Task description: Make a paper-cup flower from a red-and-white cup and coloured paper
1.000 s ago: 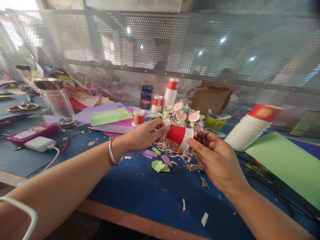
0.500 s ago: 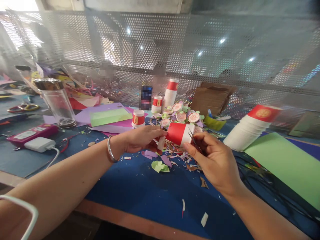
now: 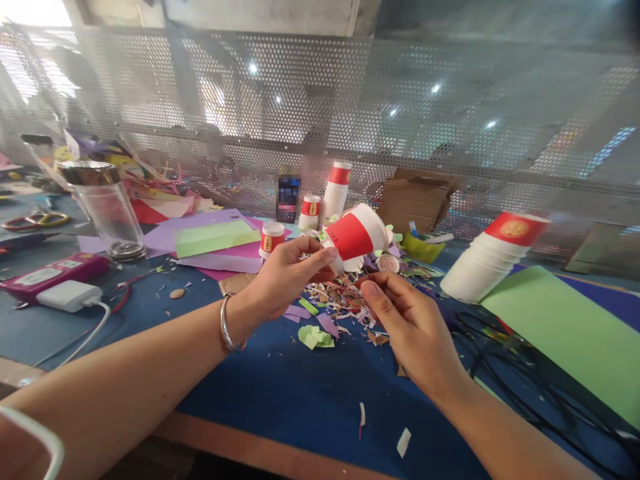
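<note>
My left hand [image 3: 295,270] is closed on a red and white paper cup [image 3: 353,235], which is tipped on its side with its white end up to the right. Just below and right of the cup, my right hand [image 3: 403,310] is closed in a pinch. A dark end of small scissors [image 3: 364,279] shows at its fingertips; the rest is hidden in the palm. Under both hands lies a heap of paper scraps [image 3: 345,300]. Round patterned paper discs [image 3: 387,263] lie behind the cup, partly covered by it.
A tall stack of paper cups [image 3: 493,257] leans at the right beside green paper [image 3: 570,340] and black cables [image 3: 515,373]. Another cup stack [image 3: 336,193] stands at the back. At the left are a glass bottle [image 3: 107,213], a magenta box [image 3: 55,275] and purple paper [image 3: 215,257].
The left hand has turned the cup, so its white end now points up and right. My right hand has drawn the scissors away from the cup, slightly down and left.
</note>
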A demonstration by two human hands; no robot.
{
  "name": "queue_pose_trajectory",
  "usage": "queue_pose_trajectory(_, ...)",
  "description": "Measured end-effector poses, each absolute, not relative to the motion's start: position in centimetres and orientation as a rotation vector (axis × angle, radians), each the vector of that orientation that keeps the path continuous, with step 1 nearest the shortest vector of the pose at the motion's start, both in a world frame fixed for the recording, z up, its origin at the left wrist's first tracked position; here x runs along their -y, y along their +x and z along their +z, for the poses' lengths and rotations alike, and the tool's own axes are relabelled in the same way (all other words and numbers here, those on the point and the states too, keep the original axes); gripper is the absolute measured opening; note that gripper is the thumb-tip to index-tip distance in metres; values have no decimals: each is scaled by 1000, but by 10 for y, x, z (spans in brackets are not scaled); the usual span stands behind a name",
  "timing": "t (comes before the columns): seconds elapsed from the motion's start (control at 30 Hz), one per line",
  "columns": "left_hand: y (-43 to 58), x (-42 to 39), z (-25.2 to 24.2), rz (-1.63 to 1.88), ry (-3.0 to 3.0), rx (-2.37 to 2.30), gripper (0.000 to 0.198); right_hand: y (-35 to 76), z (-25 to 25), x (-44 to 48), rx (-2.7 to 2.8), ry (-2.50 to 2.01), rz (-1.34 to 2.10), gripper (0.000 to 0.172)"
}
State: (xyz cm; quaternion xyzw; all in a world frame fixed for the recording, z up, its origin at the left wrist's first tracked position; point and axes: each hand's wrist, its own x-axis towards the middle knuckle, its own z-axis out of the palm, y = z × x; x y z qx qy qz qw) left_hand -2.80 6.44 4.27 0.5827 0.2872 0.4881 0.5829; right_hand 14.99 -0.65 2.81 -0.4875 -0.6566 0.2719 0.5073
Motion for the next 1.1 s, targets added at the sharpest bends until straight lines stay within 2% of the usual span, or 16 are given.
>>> queue_pose_trajectory(0.43, -25, -56, 43, 1148, 1340, -569, 28, 150, 25, 7, 1470, -1099, 938, 29)
queue_pose_trajectory(0.73, -26, -54, 39, 1064, 1396, -527, 25, 151, 26, 7, 1475, -1061, 941, 28)
queue_pose_trajectory(1.1, -19, -44, 41, 1036, 1199, -531, 25, 154, 26, 5, 1488, -1106, 921, 29)
